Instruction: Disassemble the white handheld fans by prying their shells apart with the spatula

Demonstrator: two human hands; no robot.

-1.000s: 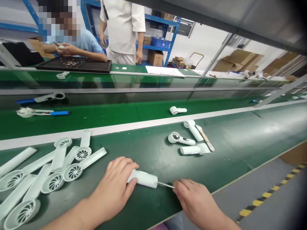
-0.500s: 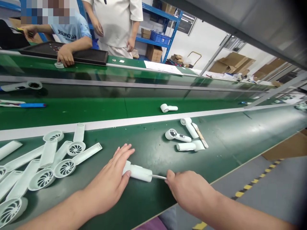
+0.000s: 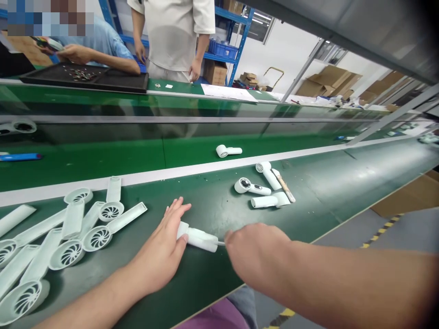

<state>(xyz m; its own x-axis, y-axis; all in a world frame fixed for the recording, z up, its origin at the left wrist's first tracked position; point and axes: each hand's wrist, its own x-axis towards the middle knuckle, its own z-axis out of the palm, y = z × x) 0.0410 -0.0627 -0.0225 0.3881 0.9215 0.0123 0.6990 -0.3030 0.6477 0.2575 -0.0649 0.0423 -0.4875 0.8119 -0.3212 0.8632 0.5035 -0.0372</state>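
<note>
A pale mint handheld fan (image 3: 202, 239) lies on the green worktop, its handle pointing right. My left hand (image 3: 168, 244) grips its head end, thumb on the near side and fingers stretched over the far side, so most of the head is hidden. At the handle's end the two shell halves stand slightly apart. Closed in a fist, my right hand (image 3: 259, 253) holds a screwdriver-like tool, whose thin metal shaft (image 3: 221, 243) meets that end. The tool's handle is hidden in the fist.
Several fan shell halves (image 3: 99, 238) are heaped at left. Beyond my hands lie a fan with a dark centre (image 3: 244, 184), other fan bodies (image 3: 267, 201) and a brownish stick (image 3: 284, 186). Another fan (image 3: 222, 151) rests on the conveyor (image 3: 137, 155). Two people are across the line.
My right hand has moved left, closer to the fan, and less shaft shows. A gap has appeared at the handle's end. The co-worker opposite has lifted a hand from the table.
</note>
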